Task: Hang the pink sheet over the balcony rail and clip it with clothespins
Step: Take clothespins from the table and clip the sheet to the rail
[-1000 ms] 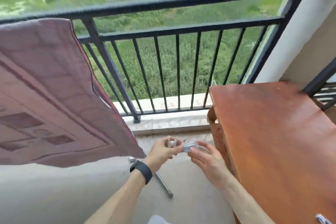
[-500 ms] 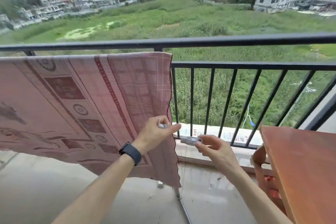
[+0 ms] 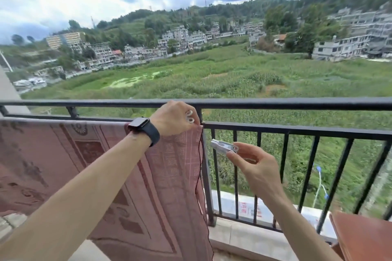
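Left hand: up at the corner, the left hand [image 3: 176,117] has its fingers curled on the top right corner of the pink sheet [image 3: 84,165]. Spare clothespins [image 3: 189,117] are tucked between the fingers, white loops showing.
Right hand: the right hand [image 3: 254,167] pinches one clothespin [image 3: 223,146] between thumb and fingertips. Its nose points left at the sheet's edge, near it but not touching.
Sheet: it is draped on the left stretch of the railing, top edge along the lower bar [image 3: 297,131], just under the top rail [image 3: 297,104]. The right hem hangs beside the post [image 3: 206,186].
Step in hand: clipping this corner, by my read. I see no pin on the cloth yet.
Doing it well: squeeze the pin wide and bring it down over the bar just beside the left fingers. Let it bite cloth and bar together, and release the corner only once it grips.
In the way: the top rail sits close above the bar, so the gap for the pin looks slim. The post stands right behind the hem and the left knuckles crowd the corner.
Risk: open field [image 3: 233,82] lies below, so a fumbled pin is likely gone.
Around: a dark watch [image 3: 144,128] on the left wrist, and a brown worktop [image 3: 364,237] at lower right, well apart.
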Available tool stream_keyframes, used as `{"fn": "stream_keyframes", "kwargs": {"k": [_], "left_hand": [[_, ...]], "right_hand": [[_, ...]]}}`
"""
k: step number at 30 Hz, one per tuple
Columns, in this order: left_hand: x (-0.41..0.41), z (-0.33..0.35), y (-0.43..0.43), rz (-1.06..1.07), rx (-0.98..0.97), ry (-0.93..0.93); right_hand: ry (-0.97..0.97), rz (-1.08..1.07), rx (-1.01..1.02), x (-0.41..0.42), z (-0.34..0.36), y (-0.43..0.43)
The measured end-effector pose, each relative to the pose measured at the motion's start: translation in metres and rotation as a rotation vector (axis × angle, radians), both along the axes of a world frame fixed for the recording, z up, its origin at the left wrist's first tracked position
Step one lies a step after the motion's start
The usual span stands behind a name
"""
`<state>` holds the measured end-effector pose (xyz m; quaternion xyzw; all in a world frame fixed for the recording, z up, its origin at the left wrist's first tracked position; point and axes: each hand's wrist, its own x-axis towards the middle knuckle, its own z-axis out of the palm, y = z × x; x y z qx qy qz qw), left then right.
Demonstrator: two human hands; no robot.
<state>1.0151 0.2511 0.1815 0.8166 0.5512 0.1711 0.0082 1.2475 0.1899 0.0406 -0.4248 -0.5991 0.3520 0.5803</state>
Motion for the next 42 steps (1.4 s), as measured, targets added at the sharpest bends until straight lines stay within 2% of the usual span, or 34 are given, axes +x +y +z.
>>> {"fn": "stream_keyframes", "kwargs": {"k": [2,7,11,22,25,28,29,30,32,37,39,42], "left_hand": [[0.003,0.002,0.003,-0.005,0.008,-0.004],[0.004,-0.005,0.004,0.017,-0.002,-0.165],[0.006,-0.008,0.002,0.052,0.013,-0.179],[0.009,-0.003,-0.002,0.092,0.041,-0.167],[0.008,-0.008,-0.008,0.112,0.142,-0.213],[0.005,-0.029,-0.028,0.192,0.37,-0.311],[0.004,-0.043,-0.036,0.202,0.375,-0.374],[0.004,-0.062,-0.045,0.198,0.32,-0.455],[0.007,-0.107,-0.062,0.178,0.093,-0.626],[0.024,-0.226,-0.086,0.201,-0.579,-0.741],[0.033,-0.268,-0.093,0.245,-0.702,-0.753],[0.045,-0.309,-0.106,0.211,-0.742,-0.773]], "right_hand": [[0.003,-0.002,0.024,0.002,0.009,0.009],[0.015,0.015,0.091,0.001,0.027,0.029],[0.019,0.048,0.091,-0.006,0.04,0.049],[-0.234,0.202,0.043,-0.023,0.052,0.079],[-0.274,0.21,0.061,-0.02,0.045,0.076],[-0.213,0.184,0.007,-0.012,0.017,0.066],[-0.189,0.174,-0.02,-0.008,0.004,0.062],[-0.164,0.177,-0.057,-0.006,-0.011,0.056],[-0.104,0.232,-0.139,-0.003,-0.041,0.042],[-0.043,0.382,-0.356,-0.01,-0.107,0.0],[-0.06,0.406,-0.412,-0.011,-0.133,-0.013],[-0.06,0.376,-0.461,-0.007,-0.164,-0.026]]}}
